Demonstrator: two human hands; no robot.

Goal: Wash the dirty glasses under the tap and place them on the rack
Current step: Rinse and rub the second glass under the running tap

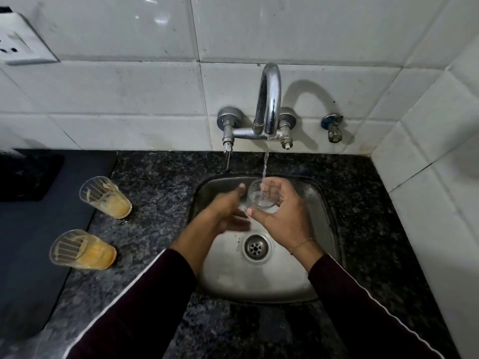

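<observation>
Glossy chrome tap (pixel 268 99), brushed steel sink (pixel 259 281), speckled polished stone counter (pixel 160 177), glazed tiles (pixel 129 99).

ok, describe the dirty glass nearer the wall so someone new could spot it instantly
Start at the steel sink and look left across the dark speckled counter. Two dirty glasses stand there beside a dark mat. The one meant is the farther glass, closer to the tiled wall, with orange residue at its bottom; the nearer glass sits closer to the person.
</observation>
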